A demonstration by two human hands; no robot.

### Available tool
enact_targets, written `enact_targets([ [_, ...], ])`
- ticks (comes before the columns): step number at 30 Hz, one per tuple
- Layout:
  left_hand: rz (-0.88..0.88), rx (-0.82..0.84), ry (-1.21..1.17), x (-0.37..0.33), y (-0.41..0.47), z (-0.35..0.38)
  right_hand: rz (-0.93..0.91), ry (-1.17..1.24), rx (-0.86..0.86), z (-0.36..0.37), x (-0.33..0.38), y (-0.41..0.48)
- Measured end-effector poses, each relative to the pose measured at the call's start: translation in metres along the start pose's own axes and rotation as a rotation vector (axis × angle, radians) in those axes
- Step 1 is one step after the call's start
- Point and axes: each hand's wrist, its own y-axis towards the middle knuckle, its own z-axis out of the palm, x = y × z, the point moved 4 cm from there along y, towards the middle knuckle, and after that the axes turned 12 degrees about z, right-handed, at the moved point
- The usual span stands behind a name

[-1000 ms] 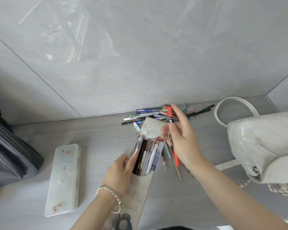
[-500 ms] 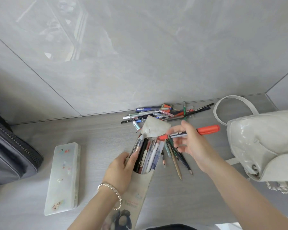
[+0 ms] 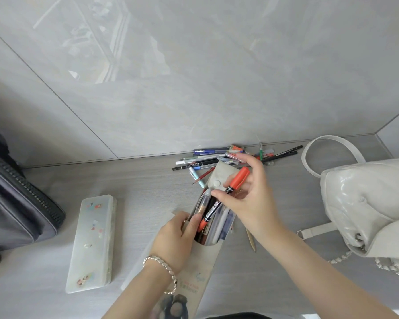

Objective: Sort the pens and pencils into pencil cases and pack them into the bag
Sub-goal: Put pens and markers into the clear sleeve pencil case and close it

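A beige fabric pencil pouch [image 3: 200, 270] lies in front of me with its flap up, several pens standing in its mouth. My left hand [image 3: 175, 240] grips the pouch's left edge by the opening. My right hand [image 3: 249, 199] pinches an orange-capped marker [image 3: 226, 194], whose lower end points down into the pouch mouth. Behind the pouch, a loose pile of pens and pencils [image 3: 230, 157] lies against the wall. One brown pencil [image 3: 251, 240] shows under my right wrist.
A frosted plastic pencil box [image 3: 92, 245] with stickers lies shut at the left. A white quilted backpack [image 3: 369, 203] with a strap loop sits at the right. A dark grey zipped bag [image 3: 16, 203] is at the far left edge. The grey wall stands close behind.
My right hand swung the orange marker from level beside the backpack to a slant over the pouch, its lower end now in the opening. My left hand kept its hold.
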Motion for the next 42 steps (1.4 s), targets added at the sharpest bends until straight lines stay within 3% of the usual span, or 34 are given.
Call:
enact_targets([
  [5, 0.009, -0.008, -0.016, -0.003, 0.001, 0.004, -0.046, -0.334, 0.068, 0.017, -0.013, -0.003],
  [11, 0.008, -0.044, -0.035, -0.007, 0.005, 0.002, -0.213, -0.43, -0.072, 0.016, -0.016, -0.003],
  [16, 0.039, -0.053, -0.033, -0.011, 0.008, 0.006, -0.407, -0.78, -0.11, 0.03, -0.028, -0.008],
  [18, 0.022, -0.037, -0.044, -0.009, 0.009, 0.007, -0.444, -0.75, -0.034, 0.029, -0.029, -0.012],
  [20, -0.017, -0.032, -0.045, -0.004, 0.014, 0.005, -0.482, -0.568, 0.022, 0.019, -0.025, -0.011],
  [22, -0.058, -0.043, -0.037, 0.0, 0.019, 0.0, -0.546, -0.458, -0.075, 0.001, -0.026, -0.002],
  [25, -0.092, -0.067, 0.0, 0.004, 0.028, -0.011, -0.359, -0.589, -0.194, -0.025, -0.044, 0.035],
  [28, -0.105, -0.098, 0.024, 0.008, 0.036, -0.019, -0.081, -0.922, -0.069, -0.039, -0.075, 0.078],
  [31, -0.111, -0.12, 0.022, 0.012, 0.041, -0.024, -0.134, -1.238, 0.059, -0.037, -0.088, 0.109],
  [36, -0.119, -0.134, -0.007, 0.016, 0.044, -0.028, -0.176, -1.627, 0.096, -0.027, -0.083, 0.143],
  [42, -0.141, -0.128, -0.001, 0.025, 0.041, -0.031, -0.245, -1.785, 0.216, -0.024, -0.092, 0.151],
])
